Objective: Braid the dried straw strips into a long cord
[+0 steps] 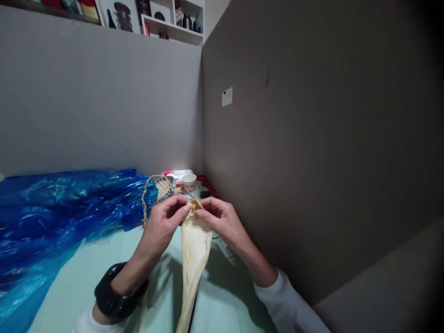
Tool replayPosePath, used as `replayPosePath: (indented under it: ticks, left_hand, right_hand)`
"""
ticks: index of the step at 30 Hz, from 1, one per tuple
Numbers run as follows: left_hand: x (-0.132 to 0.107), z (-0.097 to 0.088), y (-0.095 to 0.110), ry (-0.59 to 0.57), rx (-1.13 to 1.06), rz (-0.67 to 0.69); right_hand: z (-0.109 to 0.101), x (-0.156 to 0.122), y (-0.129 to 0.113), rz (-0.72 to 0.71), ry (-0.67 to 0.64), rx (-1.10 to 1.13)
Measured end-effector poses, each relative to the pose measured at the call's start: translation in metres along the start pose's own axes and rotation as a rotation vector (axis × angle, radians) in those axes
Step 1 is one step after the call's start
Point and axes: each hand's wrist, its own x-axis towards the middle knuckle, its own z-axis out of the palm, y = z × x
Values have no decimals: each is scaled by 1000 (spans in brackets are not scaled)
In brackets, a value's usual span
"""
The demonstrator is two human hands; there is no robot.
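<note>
Strip pinched at its upper end between two hands

The pale strip (pixel 194 252) runs from the fingertips toward six o'clock, narrowing as it goes; its crumpled, browner end sits right at the grip. Taking that grip as the clock's centre, a blue plastic sheet (pixel 79 199) spreads out at nine on the pale green table (pixel 104 259). A woven basket (pixel 163 188) is near at ten, and a paper cup (pixel 189 183) stands at twelve. Beyond rise a grey wall (pixel 104 92) around eleven and a dark wall (pixel 312 138) around two, with a small white label (pixel 227 96) at one. A white shelf (pixel 173 28) tops the view near twelve. The left hand (pixel 163 218) and right hand (pixel 224 222) each close thumb and fingers on opposite sides of the strip's end.
</note>
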Motion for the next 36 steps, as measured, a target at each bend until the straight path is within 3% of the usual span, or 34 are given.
replayPosePath:
  ticks: [4,8,13,15,19,24,30,33,36]
  left_hand:
    - [-2,2,2,-45,68,28]
    - [3,1,-12,-111,-77,-8]
    - [3,7,-16,-191,-24,5]
    - [2,8,-15,-217,30,-15]
    - [0,2,-17,-138,74,-38]
    - [-2,-6,-21,-59,-104,-60]
    - [-4,-7,-20,-206,-263,-174]
    - [-5,-7,-18,-242,-213,-123]
    - [-6,-4,-15,-178,-54,-34]
  right_hand:
    - [1,-3,-4,-17,26,-34]
    - [1,-6,-1,-28,51,-50]
    - [0,-5,0,-89,171,-153]
    - [-1,-3,1,-100,197,-87]
    - [-3,-1,9,18,144,187]
    - [0,0,11,149,44,342]
    - [0,0,6,153,0,479]
    - [-1,1,7,150,20,476]
    - [-1,1,8,119,28,456]
